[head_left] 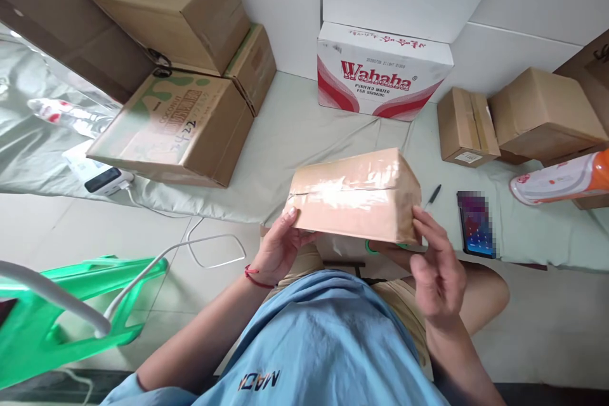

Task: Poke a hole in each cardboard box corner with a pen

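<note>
A small brown cardboard box point(347, 216), with shiny clear tape along its seam, is held up in front of my body near the table's front edge. My left hand point(280, 244) grips its left lower corner, thumb on the near face and fingers under it; a red string circles that wrist. At the box's right end, my right hand point(438, 266) touches the side with its fingertips, fingers apart and thumb away from the cardboard. Just right of the box, a black pen point(434, 194) and a phone point(476, 223) with a lit screen lie on the cloth.
A white and red Wahaha water carton point(380, 76) stands against the wall. Cardboard boxes are stacked at left point(171, 120) and right point(542, 111). An orange-capped bottle point(556, 181) lies at right. A green stool point(95, 304) and white cable point(214, 238) are at lower left.
</note>
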The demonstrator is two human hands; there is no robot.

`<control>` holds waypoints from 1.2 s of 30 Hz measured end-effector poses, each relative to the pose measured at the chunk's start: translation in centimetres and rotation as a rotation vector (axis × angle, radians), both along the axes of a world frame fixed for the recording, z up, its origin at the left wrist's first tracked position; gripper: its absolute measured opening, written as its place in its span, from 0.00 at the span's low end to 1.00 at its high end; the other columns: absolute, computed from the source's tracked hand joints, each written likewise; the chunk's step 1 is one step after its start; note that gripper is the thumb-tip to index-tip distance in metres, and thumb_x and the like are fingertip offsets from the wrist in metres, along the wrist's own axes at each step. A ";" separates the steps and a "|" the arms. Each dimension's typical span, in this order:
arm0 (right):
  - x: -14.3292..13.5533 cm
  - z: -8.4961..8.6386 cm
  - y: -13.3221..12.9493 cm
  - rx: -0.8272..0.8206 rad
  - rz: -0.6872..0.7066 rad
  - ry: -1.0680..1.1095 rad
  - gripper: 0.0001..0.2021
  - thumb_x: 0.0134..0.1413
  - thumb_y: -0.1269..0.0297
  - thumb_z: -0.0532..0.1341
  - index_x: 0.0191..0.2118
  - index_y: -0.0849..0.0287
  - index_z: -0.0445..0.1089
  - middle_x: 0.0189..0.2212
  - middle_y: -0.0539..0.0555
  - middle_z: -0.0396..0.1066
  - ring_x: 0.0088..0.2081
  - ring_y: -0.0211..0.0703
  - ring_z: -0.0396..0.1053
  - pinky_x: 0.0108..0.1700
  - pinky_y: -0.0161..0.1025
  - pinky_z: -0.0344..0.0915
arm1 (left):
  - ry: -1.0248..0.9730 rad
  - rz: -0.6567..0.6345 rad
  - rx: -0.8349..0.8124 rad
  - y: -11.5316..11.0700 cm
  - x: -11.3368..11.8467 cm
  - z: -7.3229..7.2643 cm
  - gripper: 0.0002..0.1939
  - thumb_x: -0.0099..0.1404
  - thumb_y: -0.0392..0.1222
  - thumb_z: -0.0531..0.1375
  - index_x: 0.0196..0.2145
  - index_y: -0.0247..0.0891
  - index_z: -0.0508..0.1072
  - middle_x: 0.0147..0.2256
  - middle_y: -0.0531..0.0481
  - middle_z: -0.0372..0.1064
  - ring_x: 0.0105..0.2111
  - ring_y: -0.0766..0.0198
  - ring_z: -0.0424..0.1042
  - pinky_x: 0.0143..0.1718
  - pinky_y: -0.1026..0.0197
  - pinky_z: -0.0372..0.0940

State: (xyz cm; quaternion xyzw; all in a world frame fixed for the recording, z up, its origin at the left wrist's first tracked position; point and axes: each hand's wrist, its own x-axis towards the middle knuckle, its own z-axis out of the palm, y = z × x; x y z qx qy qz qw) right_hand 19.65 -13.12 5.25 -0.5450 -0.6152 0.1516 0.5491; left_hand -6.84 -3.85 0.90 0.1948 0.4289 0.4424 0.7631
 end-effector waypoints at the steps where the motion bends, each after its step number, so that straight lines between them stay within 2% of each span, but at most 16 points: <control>1: 0.3 -0.3 0.0 -0.017 -0.047 0.110 0.20 0.71 0.58 0.61 0.65 0.52 0.74 0.68 0.61 0.73 0.72 0.62 0.68 0.76 0.72 0.56 | 0.030 -0.025 0.049 -0.2 0.2 0.2 0.34 0.58 0.63 0.77 0.55 0.41 0.79 0.52 0.43 0.82 0.52 0.47 0.82 0.51 0.50 0.79; 3: 0.9 -0.8 -0.1 -0.052 -0.145 0.339 0.21 0.72 0.50 0.60 0.62 0.54 0.75 0.63 0.63 0.77 0.69 0.63 0.71 0.72 0.69 0.63 | 0.076 -0.061 0.155 -0.5 0.6 0.6 0.33 0.58 0.62 0.78 0.54 0.40 0.79 0.55 0.42 0.80 0.56 0.46 0.79 0.53 0.53 0.77; 5: 1.5 -1.1 -0.2 -0.112 -0.222 0.522 0.27 0.70 0.42 0.60 0.62 0.55 0.74 0.59 0.65 0.79 0.65 0.63 0.74 0.65 0.64 0.71 | 0.112 -0.088 0.249 -0.7 0.8 1.0 0.32 0.58 0.58 0.79 0.53 0.40 0.79 0.55 0.42 0.79 0.57 0.48 0.77 0.54 0.56 0.75; 8: 2.3 -1.0 -0.1 -0.197 -0.280 0.664 0.34 0.65 0.31 0.60 0.61 0.54 0.75 0.56 0.64 0.81 0.61 0.64 0.78 0.55 0.58 0.76 | 0.166 -0.130 0.347 -0.9 0.6 1.0 0.31 0.57 0.49 0.81 0.53 0.40 0.76 0.54 0.44 0.78 0.55 0.52 0.76 0.55 0.57 0.73; 10: 2.6 -0.8 0.0 -0.229 -0.287 0.704 0.35 0.63 0.29 0.60 0.59 0.53 0.77 0.54 0.62 0.82 0.59 0.62 0.79 0.53 0.56 0.77 | 0.199 -0.136 0.394 -1.0 0.3 0.5 0.30 0.55 0.45 0.82 0.51 0.40 0.74 0.54 0.45 0.76 0.55 0.54 0.75 0.55 0.56 0.73; 16: 2.4 -0.5 0.2 -0.307 -0.258 0.678 0.25 0.67 0.39 0.64 0.51 0.56 0.83 0.46 0.60 0.85 0.49 0.59 0.83 0.51 0.54 0.77 | 0.323 -0.111 0.491 -1.2 -0.2 -0.9 0.30 0.56 0.43 0.81 0.47 0.42 0.68 0.51 0.47 0.73 0.51 0.58 0.73 0.50 0.61 0.71; 19: 2.2 -0.9 0.2 -0.322 -0.229 0.662 0.23 0.66 0.41 0.65 0.51 0.55 0.83 0.47 0.60 0.85 0.50 0.58 0.82 0.52 0.53 0.78 | 0.391 -0.096 0.566 -1.1 -0.2 -0.9 0.26 0.57 0.42 0.79 0.42 0.42 0.67 0.48 0.48 0.72 0.54 0.56 0.72 0.53 0.58 0.69; 21: 2.0 -1.0 0.0 -0.322 -0.223 0.617 0.21 0.67 0.43 0.66 0.52 0.55 0.82 0.50 0.59 0.84 0.52 0.57 0.82 0.53 0.52 0.78 | 0.443 -0.095 0.590 -0.9 -0.3 -0.6 0.24 0.56 0.41 0.78 0.40 0.42 0.66 0.44 0.49 0.71 0.51 0.56 0.72 0.52 0.58 0.68; 23: 1.4 -0.8 -0.3 -0.295 -0.233 0.501 0.19 0.68 0.49 0.66 0.55 0.55 0.81 0.55 0.59 0.82 0.57 0.57 0.80 0.58 0.53 0.77 | 0.447 -0.148 0.544 -0.6 -0.5 -0.5 0.22 0.53 0.38 0.76 0.38 0.41 0.68 0.39 0.52 0.69 0.43 0.58 0.70 0.45 0.60 0.66; 25: 0.6 0.0 -0.8 -0.226 -0.246 0.310 0.18 0.70 0.56 0.66 0.60 0.53 0.80 0.61 0.59 0.79 0.63 0.56 0.76 0.63 0.53 0.74 | 0.319 -0.230 0.436 -0.3 -0.9 -0.4 0.19 0.49 0.37 0.72 0.37 0.40 0.71 0.35 0.53 0.67 0.37 0.61 0.67 0.39 0.61 0.63; 27: -0.4 1.0 -1.2 -0.138 -0.224 0.100 0.21 0.70 0.62 0.65 0.65 0.52 0.76 0.66 0.59 0.75 0.67 0.57 0.73 0.66 0.55 0.72 | 0.114 -0.267 0.302 -0.2 -1.2 -0.5 0.20 0.45 0.37 0.67 0.39 0.40 0.74 0.35 0.51 0.69 0.37 0.59 0.67 0.39 0.60 0.64; 30: -1.3 2.2 -1.5 -0.009 -0.147 -0.129 0.27 0.68 0.66 0.64 0.70 0.52 0.71 0.69 0.60 0.72 0.68 0.60 0.72 0.68 0.61 0.71 | -0.057 -0.201 0.156 -0.1 -1.5 -0.4 0.22 0.47 0.39 0.66 0.43 0.39 0.77 0.41 0.47 0.75 0.41 0.55 0.72 0.44 0.57 0.67; 33: -1.3 2.2 -1.9 0.055 -0.064 -0.177 0.29 0.65 0.66 0.65 0.71 0.54 0.70 0.70 0.62 0.70 0.69 0.63 0.71 0.68 0.64 0.72 | -0.024 -0.126 0.138 -0.2 -1.4 -0.1 0.23 0.56 0.42 0.74 0.48 0.41 0.76 0.44 0.49 0.78 0.42 0.57 0.76 0.44 0.60 0.69; 36: -0.4 1.0 -2.6 0.026 -0.058 -0.074 0.27 0.64 0.67 0.64 0.68 0.54 0.72 0.70 0.62 0.70 0.70 0.64 0.70 0.68 0.66 0.70 | 0.053 -0.143 0.203 -0.5 -1.1 0.2 0.32 0.56 0.41 0.79 0.55 0.46 0.72 0.46 0.50 0.80 0.44 0.58 0.79 0.48 0.59 0.71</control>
